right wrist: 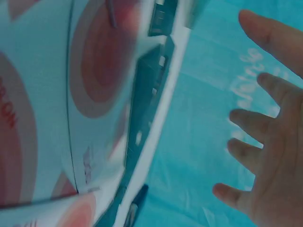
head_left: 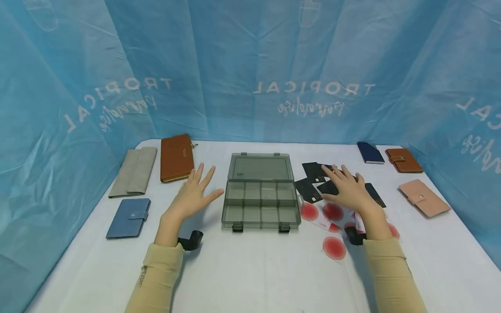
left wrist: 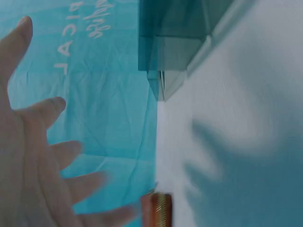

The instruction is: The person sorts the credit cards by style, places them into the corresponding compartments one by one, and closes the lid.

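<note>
My left hand (head_left: 190, 194) hovers with spread fingers between a brown zip wallet (head_left: 177, 158) and a clear grey compartment box (head_left: 261, 202), touching neither. The box lies with its lid folded back, and its compartments hold nothing visible. Above a spread of black cards (head_left: 308, 190) my right hand (head_left: 348, 191) floats, fingers apart, hiding part of them. In the right wrist view a gap shows between that hand and the cards. White cards with red circles (head_left: 334, 248) lie nearer me, partly under the right wrist.
A grey wallet (head_left: 134, 172) and a blue card holder (head_left: 128, 218) lie at the left. On the right are a navy notebook (head_left: 370, 153), a brown snap wallet (head_left: 403, 160) and a tan card holder (head_left: 424, 198). A blue curtain (head_left: 235, 74) hangs behind the white table (head_left: 250, 278).
</note>
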Demonstrator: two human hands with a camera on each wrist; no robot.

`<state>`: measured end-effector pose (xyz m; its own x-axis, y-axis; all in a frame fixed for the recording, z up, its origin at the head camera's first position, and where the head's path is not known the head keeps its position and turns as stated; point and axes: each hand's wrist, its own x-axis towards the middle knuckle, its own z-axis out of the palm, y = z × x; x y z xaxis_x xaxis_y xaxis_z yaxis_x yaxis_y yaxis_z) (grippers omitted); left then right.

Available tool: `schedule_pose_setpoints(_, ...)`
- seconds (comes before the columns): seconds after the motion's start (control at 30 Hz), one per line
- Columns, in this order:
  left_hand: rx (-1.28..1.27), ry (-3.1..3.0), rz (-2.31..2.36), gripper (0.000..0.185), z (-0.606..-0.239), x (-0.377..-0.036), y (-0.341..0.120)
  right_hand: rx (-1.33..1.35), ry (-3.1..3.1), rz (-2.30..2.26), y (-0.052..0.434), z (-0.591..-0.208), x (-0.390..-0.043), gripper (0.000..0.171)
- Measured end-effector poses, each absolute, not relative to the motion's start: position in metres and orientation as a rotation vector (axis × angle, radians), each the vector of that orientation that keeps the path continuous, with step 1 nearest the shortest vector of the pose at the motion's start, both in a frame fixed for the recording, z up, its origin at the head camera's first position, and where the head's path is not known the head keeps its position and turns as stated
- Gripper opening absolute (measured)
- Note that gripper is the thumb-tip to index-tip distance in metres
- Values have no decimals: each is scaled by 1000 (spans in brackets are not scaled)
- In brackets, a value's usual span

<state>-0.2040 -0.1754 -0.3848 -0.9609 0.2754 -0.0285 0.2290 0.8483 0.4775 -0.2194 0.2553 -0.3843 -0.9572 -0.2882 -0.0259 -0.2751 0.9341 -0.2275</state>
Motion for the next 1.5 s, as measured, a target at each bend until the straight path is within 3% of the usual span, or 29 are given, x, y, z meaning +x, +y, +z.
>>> schedule_pose_setpoints(0.2, 297, 2371, 1343, 80, -396, -217, -178, -573, 2881, -453, 244, -392, -247, 80)
schedule_pose_setpoints(0.4, 253, 2071, 1548, 79, -412, -226, -181, -680, 2773, -406, 231, -390, -267, 76)
schedule_pose_setpoints(0.83, 338, 1941, 1576, 93, -429, -230, -181, -682, 2708, -153, 214, -395, -279, 83)
schedule_pose_setpoints(1.37, 322, 1959, 1557, 93, -425, -230, -180, -575, 2988, -163, 220, -399, -290, 84)
schedule_pose_setpoints(1.5, 319, 1975, 1538, 93, -425, -230, -180, -477, 2998, -291, 223, -397, -292, 71)
